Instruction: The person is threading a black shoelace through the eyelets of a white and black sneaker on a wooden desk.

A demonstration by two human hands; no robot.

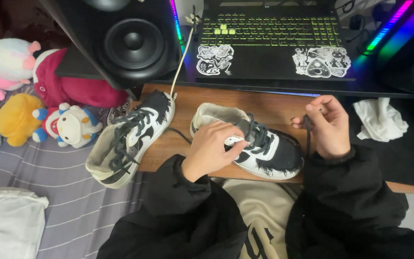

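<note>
A: Two sneakers sit on the wooden table (264, 108). The left hand (212, 146) pins the nearer sneaker (259, 148) by its side while the right hand (327, 125) pinches its dark lace (307, 136), drawn upward.

B: A steady pull with that sneaker pressed flat seems best. Its long axis runs left to right, frayed black toe pointing right.

A single camera is riding on the person's head, looking steeply down and forward over the black-sleeved arms. It is sitting close, so both hands, the left (212, 146) and the right (326, 125), are filling the middle of the frame above the brown wooden worktop (183, 112). It is facing toward the black laptop with the green-lit keyboard (271, 41) at the top edge. There is no second view sharing the scene.
</note>
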